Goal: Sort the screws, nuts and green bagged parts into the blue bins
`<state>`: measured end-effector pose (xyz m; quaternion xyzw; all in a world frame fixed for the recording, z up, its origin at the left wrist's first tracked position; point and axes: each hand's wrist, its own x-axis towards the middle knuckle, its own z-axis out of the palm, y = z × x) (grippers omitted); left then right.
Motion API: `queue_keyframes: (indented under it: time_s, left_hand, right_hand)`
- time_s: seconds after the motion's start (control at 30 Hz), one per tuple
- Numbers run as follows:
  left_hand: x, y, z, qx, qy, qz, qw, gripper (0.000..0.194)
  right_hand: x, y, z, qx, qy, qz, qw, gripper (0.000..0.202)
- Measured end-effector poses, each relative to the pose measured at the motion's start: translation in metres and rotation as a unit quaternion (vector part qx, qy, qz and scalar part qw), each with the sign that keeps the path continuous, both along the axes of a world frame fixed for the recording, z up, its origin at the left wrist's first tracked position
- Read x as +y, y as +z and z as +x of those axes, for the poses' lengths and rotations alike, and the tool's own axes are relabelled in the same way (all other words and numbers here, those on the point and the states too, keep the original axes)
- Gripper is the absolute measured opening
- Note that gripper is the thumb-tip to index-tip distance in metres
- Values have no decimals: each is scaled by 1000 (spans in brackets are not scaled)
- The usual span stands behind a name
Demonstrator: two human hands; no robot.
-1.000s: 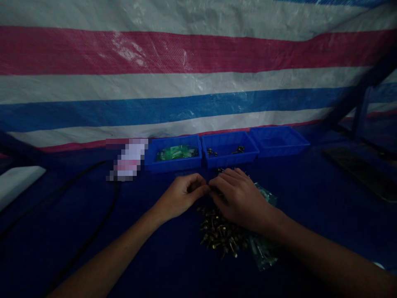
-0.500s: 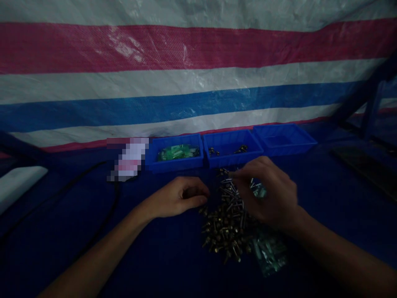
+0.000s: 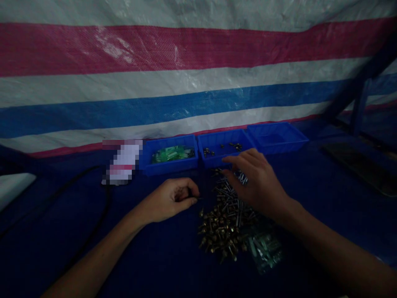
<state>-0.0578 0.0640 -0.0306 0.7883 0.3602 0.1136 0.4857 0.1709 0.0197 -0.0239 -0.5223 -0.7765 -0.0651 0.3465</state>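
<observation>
A heap of brassy and silvery screw-like parts (image 3: 221, 227) lies on the dark blue surface. Left of it, my left hand (image 3: 172, 200) is curled, thumb and forefinger pinched on a small dark piece too dim to identify. Over the upper right part of the heap is my right hand (image 3: 256, 178), its thumb and forefinger apart, with nothing visible between them. Just beyond its fingertips stands the middle blue bin (image 3: 223, 159), with a few small metal parts inside. A clear bag of greenish pieces (image 3: 266, 250) lies against the heap's lower right side.
The left blue bin (image 3: 170, 166) holds green packets. The right blue bin (image 3: 283, 145) stands beside the middle one. A pixelated pale item (image 3: 125, 161) and a dark cable (image 3: 107, 207) lie at left. A flat dark object (image 3: 362, 167) is at right. Striped sheeting hangs behind.
My right hand has opened and shifted slightly left and up, toward the middle bin. Small parts in that bin are arranged differently. The view has shifted slightly.
</observation>
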Motion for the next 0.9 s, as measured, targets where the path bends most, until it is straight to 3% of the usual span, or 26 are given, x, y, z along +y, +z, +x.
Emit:
queue_keyframes:
  time_s: [0.17,0.27,0.43,0.6,0.77,0.9]
  left_hand:
    - [-13,0,12,-134,111,-36,984,16]
    - [-22,-1,20,-187,131,-62,972,18]
    - [-22,1,22,-194,140,-91,967,20]
    - [-16,14,11,-117,64,-92,987,18]
    - [-18,23,3,58,-20,62,996,18]
    - [-18,20,2,97,-100,119,983,16]
  right_hand:
    - [-16,-5,-28,-22,133,-56,989,17]
    - [-17,-5,-29,-24,151,-52,987,16]
    - [-14,-4,-24,-41,162,-56,984,13]
    - [-18,0,-24,-34,157,-49,986,12]
    - [-15,3,-18,11,128,-19,992,6]
    - [-16,11,-3,90,74,106,987,8]
